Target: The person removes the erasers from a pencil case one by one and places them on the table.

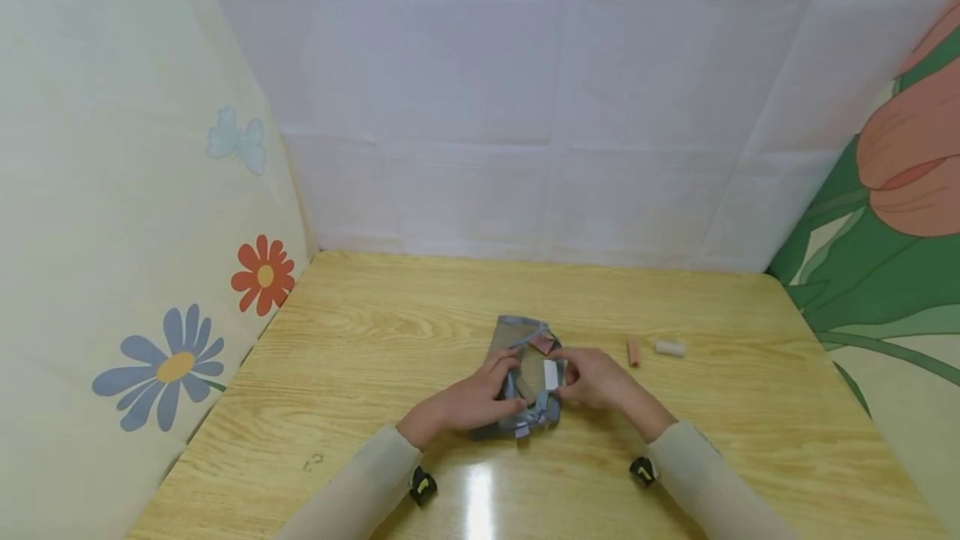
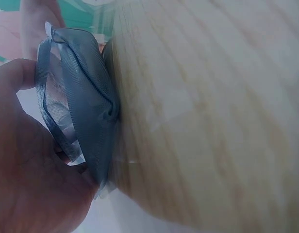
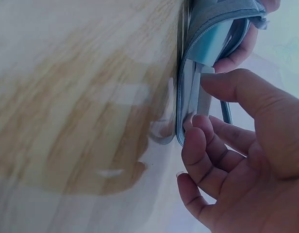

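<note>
A grey-blue mesh zipper pouch (image 1: 514,334) lies on the table with its zipper undone. My left hand (image 1: 476,398) grips its near left side, fingers at the lifted edge; in the left wrist view the pouch (image 2: 93,87) bulges between thumb and fingers. From the other side, my right hand (image 1: 596,380) pinches a small white block (image 1: 551,374) at the opening. The right wrist view has the thumb and fingertips on this white block (image 3: 205,92), just below a light teal piece (image 3: 213,43) inside the pouch. A pinkish piece (image 1: 542,342) shows at the pouch's far end.
To the right of the pouch lie an orange-brown cylinder (image 1: 633,352) and a whitish cylinder (image 1: 669,348) on the wood-grain table (image 1: 375,315). A white cloth (image 1: 450,107) hangs behind the table, with flower-print sheets (image 1: 75,190) at both sides.
</note>
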The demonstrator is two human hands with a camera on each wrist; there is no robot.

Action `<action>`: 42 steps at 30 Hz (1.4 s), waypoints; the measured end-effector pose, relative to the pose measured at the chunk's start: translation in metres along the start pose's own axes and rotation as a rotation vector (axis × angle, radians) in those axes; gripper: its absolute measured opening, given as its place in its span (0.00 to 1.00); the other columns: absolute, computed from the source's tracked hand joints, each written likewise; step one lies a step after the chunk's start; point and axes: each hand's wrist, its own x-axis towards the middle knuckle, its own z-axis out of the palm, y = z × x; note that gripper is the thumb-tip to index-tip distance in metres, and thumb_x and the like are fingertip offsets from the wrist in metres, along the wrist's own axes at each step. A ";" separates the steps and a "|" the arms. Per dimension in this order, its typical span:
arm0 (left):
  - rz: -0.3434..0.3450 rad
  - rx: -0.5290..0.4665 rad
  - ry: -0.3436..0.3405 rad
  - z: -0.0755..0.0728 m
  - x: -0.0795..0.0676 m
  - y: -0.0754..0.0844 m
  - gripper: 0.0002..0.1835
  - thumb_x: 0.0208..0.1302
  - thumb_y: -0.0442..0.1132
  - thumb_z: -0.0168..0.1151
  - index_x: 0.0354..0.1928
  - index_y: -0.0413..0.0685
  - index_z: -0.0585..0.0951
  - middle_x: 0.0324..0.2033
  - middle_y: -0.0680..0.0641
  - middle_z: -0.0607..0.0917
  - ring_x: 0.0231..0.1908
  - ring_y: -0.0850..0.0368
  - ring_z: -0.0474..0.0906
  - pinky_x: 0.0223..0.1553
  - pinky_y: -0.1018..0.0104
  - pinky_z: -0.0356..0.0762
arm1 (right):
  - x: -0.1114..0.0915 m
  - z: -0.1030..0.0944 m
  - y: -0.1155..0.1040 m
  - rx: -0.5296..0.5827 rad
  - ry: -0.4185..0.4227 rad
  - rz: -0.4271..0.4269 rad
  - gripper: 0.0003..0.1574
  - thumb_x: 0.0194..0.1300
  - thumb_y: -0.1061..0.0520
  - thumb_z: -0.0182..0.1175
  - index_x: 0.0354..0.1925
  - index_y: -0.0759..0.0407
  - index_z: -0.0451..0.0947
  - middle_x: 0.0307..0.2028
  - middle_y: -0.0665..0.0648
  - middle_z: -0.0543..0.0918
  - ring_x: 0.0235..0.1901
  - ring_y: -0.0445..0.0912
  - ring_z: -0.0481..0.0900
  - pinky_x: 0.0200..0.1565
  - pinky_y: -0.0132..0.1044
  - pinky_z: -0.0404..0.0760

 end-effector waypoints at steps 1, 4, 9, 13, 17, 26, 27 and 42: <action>0.001 0.000 0.001 0.000 0.000 0.000 0.40 0.71 0.61 0.51 0.76 0.44 0.59 0.79 0.46 0.49 0.73 0.45 0.60 0.68 0.51 0.68 | 0.000 0.000 0.000 0.004 0.001 -0.001 0.33 0.56 0.58 0.74 0.60 0.60 0.78 0.26 0.47 0.77 0.25 0.40 0.72 0.30 0.34 0.73; 0.003 -0.003 0.003 0.000 0.000 0.000 0.40 0.72 0.61 0.52 0.75 0.43 0.59 0.79 0.46 0.49 0.73 0.45 0.60 0.68 0.51 0.68 | -0.002 -0.003 0.001 0.017 0.003 0.002 0.33 0.56 0.58 0.73 0.60 0.59 0.78 0.26 0.46 0.77 0.25 0.41 0.72 0.29 0.34 0.73; 0.006 -0.009 -0.001 0.000 0.000 -0.001 0.40 0.72 0.60 0.52 0.76 0.43 0.58 0.79 0.47 0.48 0.74 0.46 0.57 0.69 0.51 0.67 | -0.005 -0.006 0.002 0.017 0.009 -0.010 0.33 0.57 0.59 0.72 0.61 0.60 0.77 0.25 0.46 0.76 0.24 0.40 0.72 0.28 0.33 0.72; 0.008 -0.008 -0.005 0.000 0.000 -0.001 0.40 0.72 0.61 0.51 0.76 0.44 0.58 0.79 0.47 0.48 0.74 0.46 0.56 0.70 0.51 0.66 | -0.008 -0.008 0.003 0.015 0.019 -0.014 0.34 0.57 0.59 0.72 0.61 0.61 0.77 0.25 0.46 0.76 0.24 0.39 0.71 0.29 0.33 0.72; 0.008 -0.012 -0.006 0.000 -0.001 0.000 0.40 0.72 0.61 0.51 0.76 0.44 0.58 0.79 0.47 0.48 0.75 0.46 0.56 0.70 0.51 0.66 | -0.011 -0.010 0.005 0.019 0.026 -0.019 0.35 0.55 0.60 0.72 0.62 0.62 0.77 0.25 0.46 0.76 0.25 0.39 0.71 0.29 0.33 0.73; 0.008 -0.007 0.000 0.000 -0.001 0.000 0.42 0.70 0.63 0.51 0.76 0.43 0.58 0.79 0.46 0.48 0.75 0.45 0.56 0.71 0.51 0.64 | -0.019 -0.014 0.010 0.007 0.056 -0.023 0.35 0.55 0.59 0.73 0.61 0.64 0.76 0.25 0.45 0.76 0.25 0.37 0.71 0.35 0.37 0.75; 0.008 -0.006 0.000 0.000 -0.001 0.000 0.42 0.70 0.63 0.51 0.76 0.43 0.58 0.79 0.46 0.48 0.75 0.45 0.55 0.71 0.51 0.64 | -0.020 -0.015 0.010 0.005 0.061 -0.021 0.35 0.55 0.59 0.73 0.61 0.63 0.77 0.25 0.44 0.76 0.25 0.37 0.72 0.38 0.40 0.75; 0.000 0.002 -0.007 0.001 -0.001 -0.002 0.42 0.72 0.63 0.50 0.77 0.44 0.57 0.80 0.47 0.47 0.75 0.45 0.56 0.70 0.50 0.65 | -0.031 -0.022 0.013 -0.001 0.080 0.017 0.34 0.56 0.58 0.73 0.61 0.61 0.77 0.24 0.43 0.77 0.26 0.38 0.73 0.69 0.75 0.33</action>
